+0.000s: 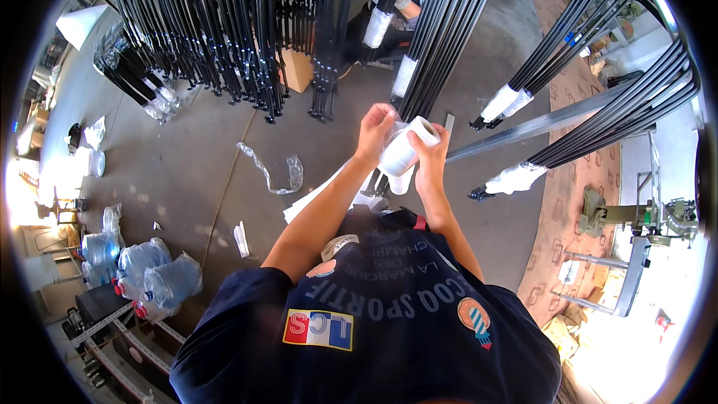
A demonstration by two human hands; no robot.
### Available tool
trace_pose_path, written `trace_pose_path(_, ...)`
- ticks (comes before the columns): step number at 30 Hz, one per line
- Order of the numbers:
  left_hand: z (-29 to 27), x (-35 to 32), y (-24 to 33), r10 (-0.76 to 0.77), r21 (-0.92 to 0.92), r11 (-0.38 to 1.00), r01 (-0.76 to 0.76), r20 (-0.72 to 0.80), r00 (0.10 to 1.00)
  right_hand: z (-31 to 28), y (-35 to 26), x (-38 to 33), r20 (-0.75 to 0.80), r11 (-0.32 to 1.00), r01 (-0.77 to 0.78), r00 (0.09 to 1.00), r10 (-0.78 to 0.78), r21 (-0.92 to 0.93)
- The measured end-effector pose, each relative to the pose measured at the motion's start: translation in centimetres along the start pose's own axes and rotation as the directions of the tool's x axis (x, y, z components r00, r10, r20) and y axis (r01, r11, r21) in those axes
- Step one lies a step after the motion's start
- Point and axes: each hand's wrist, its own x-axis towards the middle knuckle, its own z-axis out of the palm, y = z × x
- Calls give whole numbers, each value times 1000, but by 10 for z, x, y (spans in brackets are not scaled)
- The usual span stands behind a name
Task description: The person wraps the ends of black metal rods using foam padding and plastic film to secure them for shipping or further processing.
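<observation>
My right hand [431, 158] grips a roll of white plastic stretch film [398, 155] in front of my chest, with the roll's open end tilted up to the right. My left hand [375, 132] is closed at the roll's left side, fingers pinched on a thin, see-through edge of the film. Just beyond both hands hangs a bundle of long black rods [449, 22]; its lower part passes behind the roll and my hands. White film wraps a neighbouring bundle at its wrapped end [404, 77]. Below the roll, a white cylindrical piece [401, 182] partly shows.
Dense rows of black rods [202, 30] hang at the far left. Film-wrapped bundles [516, 177] lean at the right beside a metal bar [538, 121]. A co-worker [411, 0] sits beyond the rods. Film scraps [277, 179] and water bottles [172, 280] lie at left.
</observation>
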Motion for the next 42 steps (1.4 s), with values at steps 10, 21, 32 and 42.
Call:
trace_pose_path(10, 5, -10, 1, -42, 231, 973, 1, 174, 984, -9, 0, -3, 90, 998, -1, 996, -6, 69)
trace_pose_path(21, 17, -19, 16, 2, 285, 958, -23, 76, 997, -17, -18, -11, -68, 982, 25, 997, -38, -185)
trace_pose_path(32, -5, -12, 30, -130, 477, 878, -19, 278, 952, -19, -15, -6, 83, 993, -63, 995, 55, 98)
trace_pose_path(42, -9, -8, 28, -96, 462, 887, -13, 211, 973, -31, -21, -9, 292, 954, -204, 947, 135, 218)
